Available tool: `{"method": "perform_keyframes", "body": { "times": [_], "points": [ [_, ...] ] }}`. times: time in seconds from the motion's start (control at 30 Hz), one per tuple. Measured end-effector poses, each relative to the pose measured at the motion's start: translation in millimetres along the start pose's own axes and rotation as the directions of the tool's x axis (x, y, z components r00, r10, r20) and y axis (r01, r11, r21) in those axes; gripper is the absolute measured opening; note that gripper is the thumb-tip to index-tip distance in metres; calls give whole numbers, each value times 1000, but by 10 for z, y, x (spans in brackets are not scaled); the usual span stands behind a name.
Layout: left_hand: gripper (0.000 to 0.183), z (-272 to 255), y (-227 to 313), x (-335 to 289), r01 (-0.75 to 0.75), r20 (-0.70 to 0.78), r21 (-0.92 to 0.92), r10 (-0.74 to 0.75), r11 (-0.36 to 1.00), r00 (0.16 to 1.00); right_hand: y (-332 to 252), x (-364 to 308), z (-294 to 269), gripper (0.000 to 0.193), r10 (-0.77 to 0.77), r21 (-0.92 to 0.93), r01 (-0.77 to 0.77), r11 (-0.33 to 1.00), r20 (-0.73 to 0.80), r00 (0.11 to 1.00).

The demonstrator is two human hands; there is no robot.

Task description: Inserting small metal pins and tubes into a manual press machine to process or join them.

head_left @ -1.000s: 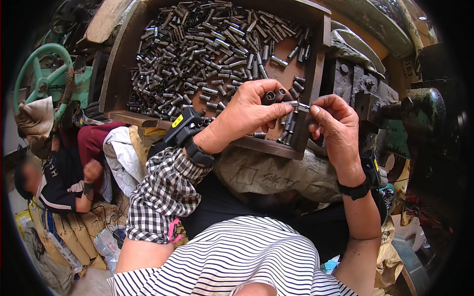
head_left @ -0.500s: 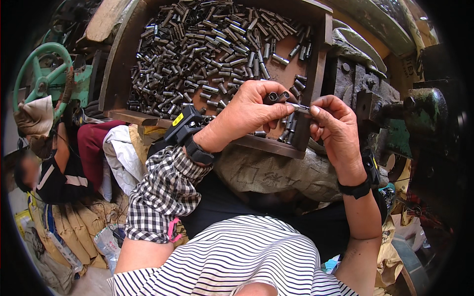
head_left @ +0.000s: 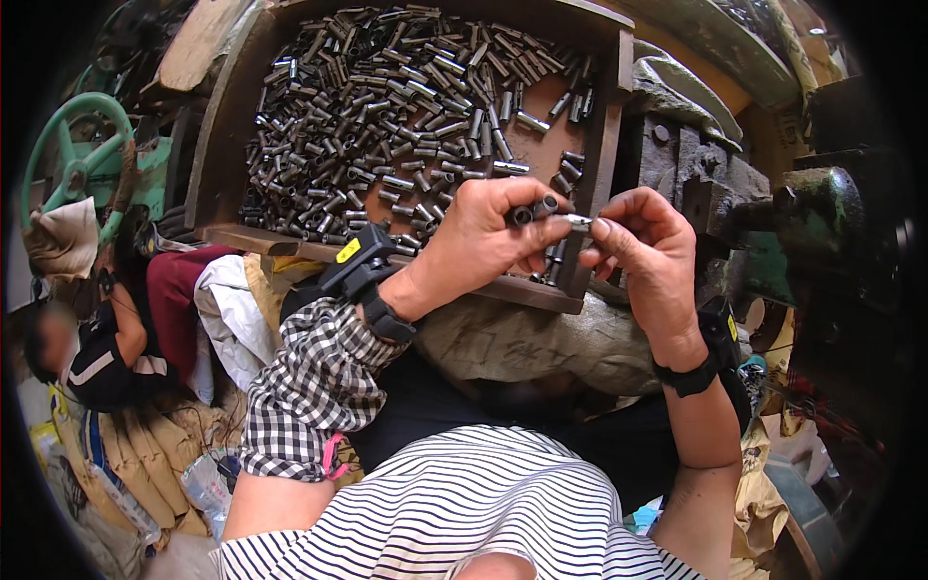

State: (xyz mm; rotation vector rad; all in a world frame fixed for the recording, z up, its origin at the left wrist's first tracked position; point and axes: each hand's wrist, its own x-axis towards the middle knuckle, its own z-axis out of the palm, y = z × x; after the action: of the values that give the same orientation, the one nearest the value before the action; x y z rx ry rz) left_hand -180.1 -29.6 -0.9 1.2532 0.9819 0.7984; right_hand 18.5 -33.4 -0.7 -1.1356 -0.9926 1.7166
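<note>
Over the near right corner of a wooden tray [head_left: 529,293], both my hands are close together. My left hand [head_left: 476,237] is closed around short dark metal tubes [head_left: 543,206], two of whose open ends stick out by the index finger. A thin shiny metal piece [head_left: 579,221] bridges the gap between my two thumbs; its exact kind is unclear. My right hand [head_left: 650,253] pinches the other end of that piece, its remaining fingers curled in. Many similar loose metal tubes [head_left: 387,126] lie heaped in the tray, thickest toward its left and far side.
At right stands a dark, greasy machine [head_left: 696,184] with a grey cloth [head_left: 677,87] on it. A sack [head_left: 541,338] hangs below the tray's near edge. On the left are a green handwheel [head_left: 72,159], another person [head_left: 106,338] and brown sacks [head_left: 145,464].
My hands have come slightly closer, and less of the shiny piece shows between them. The whole view has shifted a little. The other person's arm at left has moved.
</note>
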Motion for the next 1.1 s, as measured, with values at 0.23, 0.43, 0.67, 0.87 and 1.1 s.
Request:
{"method": "perform_keyframes", "body": {
  "times": [0.23, 0.43, 0.67, 0.87, 1.1],
  "points": [
    [16, 200, 113, 81, 262, 63, -20, -260, 965, 963, -7, 8, -261, 14, 156, 180, -180, 967, 141, 978],
    [15, 606, 401, 88, 244, 97, -305, -225, 921, 969, -276, -288, -473, 13, 42, 109, -55, 993, 115, 993],
    [17, 923, 672, -210, 170, -44, -350, -197, 921, 979, -1377, -2047, -619, 18, -414, -564, 395, 725, 101, 904],
    [20, 1016, 1066, -916, 111, -219, -155, -144, 982, 965, -1877, -3709, -1400, 24, -887, -839, 297, 457, -404, 223],
    [16, 1663, 1202, -810, 136, -97, -271, -168, 953, 981, -1549, -3238, -2495, 38, -824, -722, 443, 531, -562, 72]
  ]
}}
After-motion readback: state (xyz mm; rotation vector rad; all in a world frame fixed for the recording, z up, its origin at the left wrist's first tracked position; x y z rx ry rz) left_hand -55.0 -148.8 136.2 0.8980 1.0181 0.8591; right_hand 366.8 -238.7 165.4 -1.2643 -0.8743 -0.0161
